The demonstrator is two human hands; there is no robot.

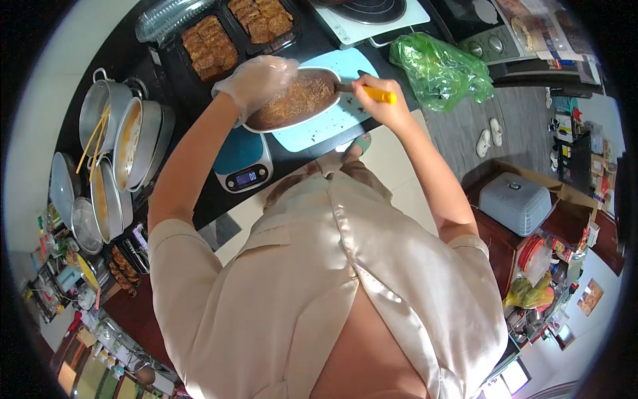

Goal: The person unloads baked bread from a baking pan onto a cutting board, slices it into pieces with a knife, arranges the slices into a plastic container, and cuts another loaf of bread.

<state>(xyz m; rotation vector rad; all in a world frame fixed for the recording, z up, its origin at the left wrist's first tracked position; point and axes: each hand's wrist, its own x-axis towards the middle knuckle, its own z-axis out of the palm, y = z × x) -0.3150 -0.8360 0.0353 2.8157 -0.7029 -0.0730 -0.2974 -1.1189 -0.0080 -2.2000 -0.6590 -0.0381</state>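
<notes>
My left hand [260,81], in a clear plastic glove, curls over the left end of a white oval dish [307,124] and hides part of its rim. Brown food topped with pale sesame-like seeds [302,100] fills the dish. My bare right hand [384,101] is closed around the yellow handle of a utensil [380,95]. Its dark metal blade reaches over the dish's right rim; whether it is a knife or a spatula I cannot make out. Beneath the dish lies a light-blue cutting board [362,63] dotted with dark crumbs.
Two black trays of brown cut pieces [209,48] stand at the back left. A kitchen scale [246,174] sits at the counter's front edge. Metal pots [136,143] with chopsticks [100,139] crowd the left. A green plastic bag [438,70] and an electric hob [372,20] are right.
</notes>
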